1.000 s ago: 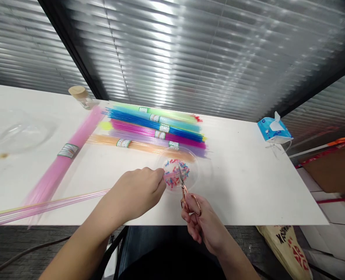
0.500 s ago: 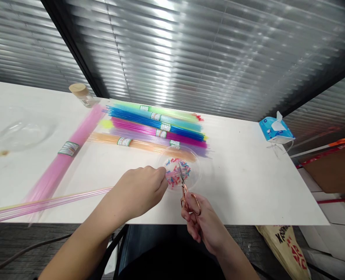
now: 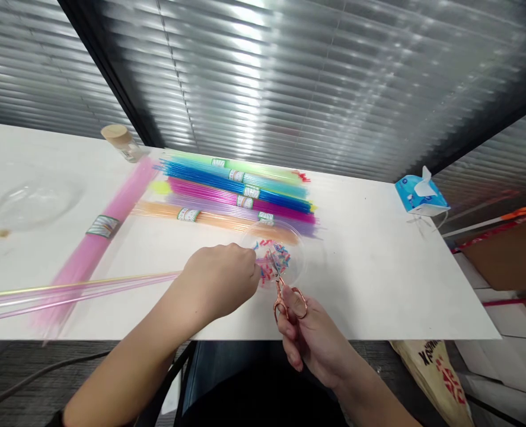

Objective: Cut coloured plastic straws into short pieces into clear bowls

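Note:
Closed round a few long, thin plastic straws [image 3: 124, 283], pink and yellow, is my left hand [image 3: 225, 276]. Their short ends poke out of its right side over a clear round bowl [image 3: 299, 261]. Small cut pieces [image 3: 281, 256] in red, blue and pink lie in the bowl. My right hand [image 3: 309, 335] has its thumb and fingers in the loops of rose-gold scissors [image 3: 279, 289]. The scissor blades point up over the bowl, beside the straw ends. Whether the blades touch the straws I cannot tell.
Banded straw bundles in blue [image 3: 209, 178], magenta [image 3: 209, 193] and orange [image 3: 218, 220] lie behind the bowl. A pink bundle [image 3: 123, 198] lies at left, near a jar with a wooden lid [image 3: 123, 142] and a clear dish [image 3: 38, 204]. A tissue pack [image 3: 418, 196] sits at far right.
My left hand has shifted slightly right and up, and the straws' far ends have risen at the left. The scissors stay over the bowl, their blades turned slightly.

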Motion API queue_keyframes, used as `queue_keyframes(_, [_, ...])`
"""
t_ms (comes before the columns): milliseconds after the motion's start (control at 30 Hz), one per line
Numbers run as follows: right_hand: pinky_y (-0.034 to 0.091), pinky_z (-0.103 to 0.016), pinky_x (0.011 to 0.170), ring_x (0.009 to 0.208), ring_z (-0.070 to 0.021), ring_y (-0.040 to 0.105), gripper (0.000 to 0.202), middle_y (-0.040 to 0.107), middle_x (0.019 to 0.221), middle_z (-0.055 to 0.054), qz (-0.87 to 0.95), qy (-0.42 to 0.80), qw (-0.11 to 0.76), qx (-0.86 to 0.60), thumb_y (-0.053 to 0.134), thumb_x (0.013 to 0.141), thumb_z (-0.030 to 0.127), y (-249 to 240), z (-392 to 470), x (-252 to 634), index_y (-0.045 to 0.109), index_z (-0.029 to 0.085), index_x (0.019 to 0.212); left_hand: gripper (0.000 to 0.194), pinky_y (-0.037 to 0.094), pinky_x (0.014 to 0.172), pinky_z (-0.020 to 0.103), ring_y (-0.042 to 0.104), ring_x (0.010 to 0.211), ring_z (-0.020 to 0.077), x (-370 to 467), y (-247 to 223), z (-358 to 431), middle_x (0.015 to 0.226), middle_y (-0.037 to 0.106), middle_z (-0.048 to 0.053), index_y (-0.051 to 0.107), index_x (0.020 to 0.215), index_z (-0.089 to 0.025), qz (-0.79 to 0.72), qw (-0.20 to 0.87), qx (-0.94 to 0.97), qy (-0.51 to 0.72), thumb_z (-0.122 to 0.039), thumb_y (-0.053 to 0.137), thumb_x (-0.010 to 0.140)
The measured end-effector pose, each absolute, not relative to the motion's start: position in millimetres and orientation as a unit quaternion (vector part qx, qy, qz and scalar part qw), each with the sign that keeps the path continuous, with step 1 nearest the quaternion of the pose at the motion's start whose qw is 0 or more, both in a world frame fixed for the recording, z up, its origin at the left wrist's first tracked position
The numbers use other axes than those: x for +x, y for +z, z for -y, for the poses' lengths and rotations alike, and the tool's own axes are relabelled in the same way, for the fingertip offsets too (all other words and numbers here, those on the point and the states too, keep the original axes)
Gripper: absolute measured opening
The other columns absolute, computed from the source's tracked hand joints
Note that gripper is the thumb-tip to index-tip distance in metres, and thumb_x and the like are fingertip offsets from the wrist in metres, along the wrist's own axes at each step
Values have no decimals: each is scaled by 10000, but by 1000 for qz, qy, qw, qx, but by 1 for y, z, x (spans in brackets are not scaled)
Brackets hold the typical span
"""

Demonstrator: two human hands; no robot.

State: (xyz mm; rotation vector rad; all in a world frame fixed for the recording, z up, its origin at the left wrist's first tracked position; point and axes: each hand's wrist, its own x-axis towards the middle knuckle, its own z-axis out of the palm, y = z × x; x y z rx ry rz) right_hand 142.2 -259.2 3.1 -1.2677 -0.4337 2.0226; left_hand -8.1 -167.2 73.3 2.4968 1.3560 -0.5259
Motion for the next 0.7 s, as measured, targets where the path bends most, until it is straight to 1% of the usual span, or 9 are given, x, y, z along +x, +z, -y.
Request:
queue_keyframes(167, [306, -144, 261, 273, -32, 385, 554, 389, 489, 101, 157, 782, 355, -488, 591, 748, 703, 5, 258, 140, 439, 173, 691, 252, 489, 645, 355, 652, 771, 269, -2, 80, 161, 871, 689, 151, 662, 815, -137, -487, 152, 839, -189, -133, 411, 796])
queue_keyframes(300, [319, -146, 266, 272, -32, 382, 549, 362, 479, 107, 150, 781, 357, -490, 617, 751, 673, 6, 257, 138, 394, 181, 653, 263, 487, 646, 357, 647, 790, 277, -1, 81, 156, 901, 683, 154, 669, 836, -141, -463, 144, 852, -199, -138, 407, 811])
queue_keyframes(367, [322, -149, 263, 273, -37, 396, 541, 361, 484, 106, 141, 787, 357, -483, 615, 760, 664, 7, 258, 138, 396, 181, 653, 280, 488, 652, 352, 647, 809, 278, 0, 82, 155, 908, 678, 150, 667, 858, -146, -455, 134, 854, -213, -132, 390, 823])
queue_keyframes(567, [371, -163, 260, 303, -67, 481, 548, 442, 556, 80, 72, 836, 326, -435, 450, 814, 727, 12, 263, 143, 447, 184, 747, 297, 484, 655, 379, 641, 803, 290, -1, 82, 154, 929, 666, 155, 661, 907, -150, -484, 133, 838, -213, -143, 378, 818])
queue_keyframes(700, [354, -146, 246, 296, -55, 470, 544, 468, 590, 78, 86, 846, 309, -426, 482, 793, 732, 13, 264, 144, 444, 189, 781, 322, 479, 642, 359, 634, 818, 291, -2, 81, 155, 879, 659, 147, 669, 872, -146, -438, 115, 864, -220, -139, 349, 840])
